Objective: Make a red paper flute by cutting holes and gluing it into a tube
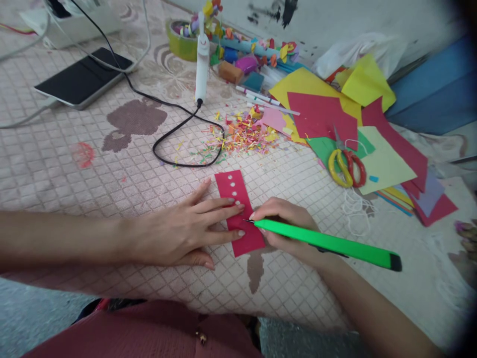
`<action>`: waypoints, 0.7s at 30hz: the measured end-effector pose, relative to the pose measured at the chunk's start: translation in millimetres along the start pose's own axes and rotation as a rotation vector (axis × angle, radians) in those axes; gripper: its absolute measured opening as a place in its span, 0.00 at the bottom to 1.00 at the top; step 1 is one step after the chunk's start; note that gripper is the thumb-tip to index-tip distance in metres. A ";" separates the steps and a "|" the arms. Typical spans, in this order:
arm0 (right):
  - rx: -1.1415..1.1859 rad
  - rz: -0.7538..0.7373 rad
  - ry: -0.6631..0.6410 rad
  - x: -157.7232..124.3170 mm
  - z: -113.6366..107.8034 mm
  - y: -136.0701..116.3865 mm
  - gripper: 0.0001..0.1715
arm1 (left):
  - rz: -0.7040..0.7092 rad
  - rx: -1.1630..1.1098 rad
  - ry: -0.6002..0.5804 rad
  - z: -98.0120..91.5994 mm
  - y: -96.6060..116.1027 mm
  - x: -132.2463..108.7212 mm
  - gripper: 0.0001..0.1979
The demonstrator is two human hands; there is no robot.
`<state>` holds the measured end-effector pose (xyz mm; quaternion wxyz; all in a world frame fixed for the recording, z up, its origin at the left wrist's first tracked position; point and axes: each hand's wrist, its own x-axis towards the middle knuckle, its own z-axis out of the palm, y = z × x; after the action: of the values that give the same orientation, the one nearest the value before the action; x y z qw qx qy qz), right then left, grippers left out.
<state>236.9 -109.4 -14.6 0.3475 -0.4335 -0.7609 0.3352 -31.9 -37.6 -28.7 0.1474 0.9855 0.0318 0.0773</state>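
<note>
The red strip [249, 211] is slanting far-left to near-right on the counter [175, 186]; the left hand [194, 223] is lying spread across it, the right hand [286, 211] gripping a green cutter [328, 242] rightward.

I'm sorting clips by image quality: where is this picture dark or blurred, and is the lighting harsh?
Head view: right edge dark and blurred towards the corners; head view: red strip and green tool reasonably clear; head view: light soft across the tablecloth, no strong glare.
</note>
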 end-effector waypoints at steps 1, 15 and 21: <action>0.008 -0.001 -0.010 -0.7 -0.5 1.6 0.11 | 0.000 0.009 -0.002 0.3 0.3 0.2 0.27; 0.009 0.060 -0.009 -3.7 -2.3 -0.3 0.11 | -0.059 0.098 0.023 1.7 7.4 0.8 0.27; -0.034 0.050 0.078 -1.2 4.2 -3.7 0.10 | -0.015 0.033 0.021 -2.0 4.0 2.2 0.27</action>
<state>232.3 -112.8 -14.1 0.3610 -0.4710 -0.7413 0.3135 -29.9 -40.6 -25.4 0.1313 0.9867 0.0422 0.0861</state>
